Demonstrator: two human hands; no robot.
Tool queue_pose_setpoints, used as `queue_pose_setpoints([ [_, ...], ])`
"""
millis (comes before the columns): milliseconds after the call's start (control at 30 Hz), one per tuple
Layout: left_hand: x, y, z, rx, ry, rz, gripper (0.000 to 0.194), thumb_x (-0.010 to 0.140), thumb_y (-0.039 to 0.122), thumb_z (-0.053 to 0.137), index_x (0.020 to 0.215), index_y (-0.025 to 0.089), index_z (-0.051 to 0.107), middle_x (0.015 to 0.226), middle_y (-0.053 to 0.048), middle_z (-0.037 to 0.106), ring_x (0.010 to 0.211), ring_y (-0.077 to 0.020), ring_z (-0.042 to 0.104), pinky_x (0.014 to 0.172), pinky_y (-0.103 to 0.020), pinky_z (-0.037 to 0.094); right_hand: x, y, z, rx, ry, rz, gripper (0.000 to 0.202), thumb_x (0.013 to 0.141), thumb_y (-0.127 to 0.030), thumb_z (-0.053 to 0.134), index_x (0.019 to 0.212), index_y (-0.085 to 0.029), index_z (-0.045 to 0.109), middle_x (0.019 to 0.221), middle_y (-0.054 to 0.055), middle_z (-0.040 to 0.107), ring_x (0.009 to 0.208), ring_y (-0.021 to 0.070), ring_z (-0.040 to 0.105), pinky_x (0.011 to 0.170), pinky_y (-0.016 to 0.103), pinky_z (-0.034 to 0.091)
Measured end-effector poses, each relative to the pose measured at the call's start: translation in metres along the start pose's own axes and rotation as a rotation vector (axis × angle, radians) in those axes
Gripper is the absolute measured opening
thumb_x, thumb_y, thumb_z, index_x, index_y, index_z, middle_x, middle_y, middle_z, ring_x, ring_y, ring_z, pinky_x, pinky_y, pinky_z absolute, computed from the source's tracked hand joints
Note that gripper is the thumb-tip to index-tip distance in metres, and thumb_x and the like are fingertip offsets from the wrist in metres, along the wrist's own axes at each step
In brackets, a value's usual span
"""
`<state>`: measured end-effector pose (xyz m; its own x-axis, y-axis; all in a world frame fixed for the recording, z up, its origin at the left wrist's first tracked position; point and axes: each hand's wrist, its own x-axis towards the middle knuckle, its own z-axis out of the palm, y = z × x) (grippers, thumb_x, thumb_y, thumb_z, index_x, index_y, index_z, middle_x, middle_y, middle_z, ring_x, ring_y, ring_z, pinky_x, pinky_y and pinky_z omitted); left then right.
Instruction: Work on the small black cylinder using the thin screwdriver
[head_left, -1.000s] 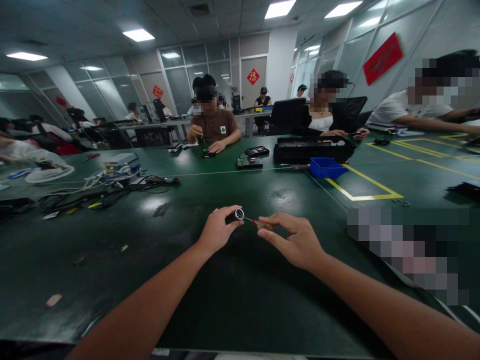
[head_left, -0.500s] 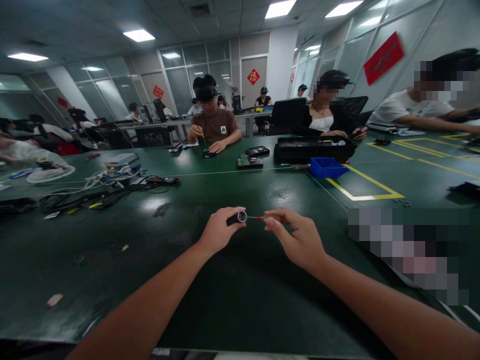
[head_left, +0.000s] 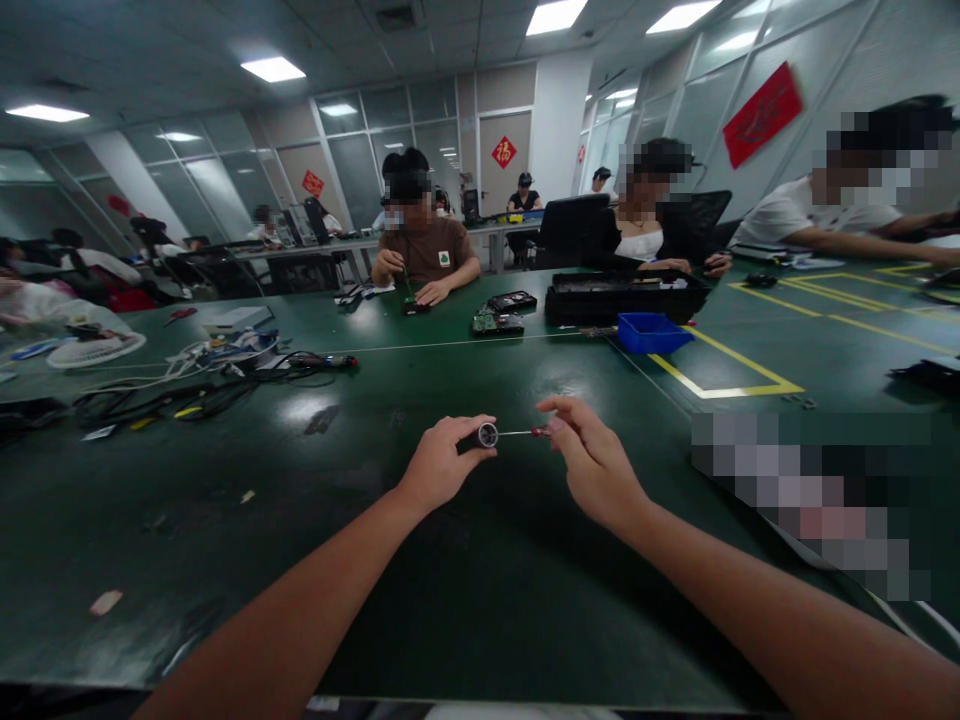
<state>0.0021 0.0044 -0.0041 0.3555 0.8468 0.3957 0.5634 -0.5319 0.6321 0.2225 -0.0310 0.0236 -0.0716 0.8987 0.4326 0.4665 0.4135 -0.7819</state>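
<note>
Left hand (head_left: 442, 463) grips black cylinder (head_left: 487, 436) over table (head_left: 465, 620), in from near edge; right hand (head_left: 602, 468) pinches screwdriver (head_left: 538, 432) (contact unclear from where I stand); loose pinch plus sideways load could let it slip

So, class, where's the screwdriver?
Head view, right of centre: the screwdriver is in the right hand, pointing toward the dark cylinder in the left hand.

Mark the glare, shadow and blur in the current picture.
Head view: ceiling lights leave pale glare on the green tabletop; head view: a dark shadow lies below the right forearm; head view: the screwdriver and black cylinder are too small for fine detail; head view: a pixelated patch hides detail at right.
</note>
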Motion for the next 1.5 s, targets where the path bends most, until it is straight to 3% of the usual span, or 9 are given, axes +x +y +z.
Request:
queue_pose_setpoints([
  [133,0.000,-0.002,-0.001,0.023,-0.013,0.005,0.040,0.084,0.025,0.075,0.123,0.029,0.066,0.120,-0.001,0.070,0.109,-0.0221,0.061,0.098,-0.038,0.044,0.000,0.000,0.000,-0.005,-0.064,0.013,0.027,0.101,-0.037,0.037,0.103,-0.024,0.060,0.073,0.000,0.061,0.062,0.0175,0.056,0.058,0.031,0.040],
  [233,0.001,-0.001,-0.001,0.036,-0.026,0.003,0.040,0.084,0.026,0.074,0.123,0.029,0.066,0.119,-0.002,0.070,0.107,-0.0229,0.061,0.097,-0.039,0.045,0.001,0.001,0.001,0.046,-0.027,0.044,0.019,0.099,-0.034,0.044,0.103,-0.023,0.059,0.077,0.001,0.063,0.064,0.0171,0.057,0.057,0.030,0.041],
  [333,0.001,0.000,-0.001,0.048,-0.048,-0.029,0.040,0.085,0.028,0.073,0.124,0.029,0.065,0.117,-0.002,0.070,0.105,-0.0236,0.062,0.095,-0.040,0.046,0.003,0.003,0.002,0.167,0.014,0.082,0.014,0.092,-0.034,0.057,0.097,-0.021,0.059,0.084,0.003,0.067,0.074,0.0191,0.063,0.066,0.032,0.047],
  [467,0.000,0.003,-0.001,0.024,-0.044,-0.038,0.044,0.086,0.029,0.072,0.129,0.030,0.062,0.122,-0.002,0.068,0.110,-0.0239,0.061,0.100,-0.042,0.046,0.010,0.012,0.004,0.378,0.047,0.151,0.024,0.091,-0.042,0.061,0.100,-0.020,0.065,0.089,0.005,0.070,0.083,0.0205,0.066,0.079,0.037,0.052],
  [533,0.000,0.004,-0.002,0.015,-0.076,0.003,0.045,0.088,0.029,0.070,0.132,0.030,0.059,0.127,-0.003,0.066,0.118,-0.0236,0.058,0.108,-0.045,0.040,0.016,0.018,0.003,0.536,0.110,0.231,0.027,0.092,-0.045,0.059,0.096,-0.020,0.066,0.087,0.005,0.069,0.081,0.0196,0.066,0.080,0.037,0.053],
  [700,0.000,0.007,-0.005,0.082,-0.147,0.051,0.041,0.092,0.028,0.065,0.132,0.034,0.057,0.132,0.000,0.063,0.126,-0.0222,0.054,0.120,-0.057,0.017,0.027,0.026,-0.003,0.837,0.004,0.495,0.022,0.087,-0.040,0.064,0.078,-0.020,0.063,0.068,0.001,0.061,0.060,0.0162,0.060,0.074,0.038,0.057],
  [967,0.000,0.006,-0.007,0.120,-0.115,0.029,0.040,0.092,0.028,0.065,0.130,0.034,0.058,0.130,-0.001,0.064,0.124,-0.0218,0.054,0.120,-0.058,0.018,0.020,0.029,0.003,0.601,0.065,0.253,0.025,0.092,-0.044,0.061,0.092,-0.020,0.065,0.084,0.003,0.067,0.075,0.0177,0.065,0.072,0.034,0.055],
  [1233,0.001,0.006,-0.005,0.128,-0.087,0.006,0.041,0.090,0.031,0.067,0.131,0.034,0.058,0.130,-0.001,0.065,0.123,-0.0227,0.055,0.120,-0.060,0.016,0.014,0.020,0.001,0.350,0.103,0.085,0.024,0.097,-0.042,0.054,0.097,-0.020,0.064,0.084,0.004,0.068,0.076,0.0189,0.066,0.076,0.038,0.055],
  [1500,0.001,0.006,-0.005,0.143,-0.042,-0.025,0.042,0.089,0.029,0.068,0.131,0.033,0.058,0.128,-0.001,0.065,0.123,-0.0225,0.055,0.120,-0.059,0.017,0.004,0.012,0.000,0.137,0.030,-0.047,0.021,0.099,-0.040,0.051,0.105,-0.023,0.062,0.092,0.005,0.073,0.088,0.0215,0.072,0.079,0.038,0.056],
])
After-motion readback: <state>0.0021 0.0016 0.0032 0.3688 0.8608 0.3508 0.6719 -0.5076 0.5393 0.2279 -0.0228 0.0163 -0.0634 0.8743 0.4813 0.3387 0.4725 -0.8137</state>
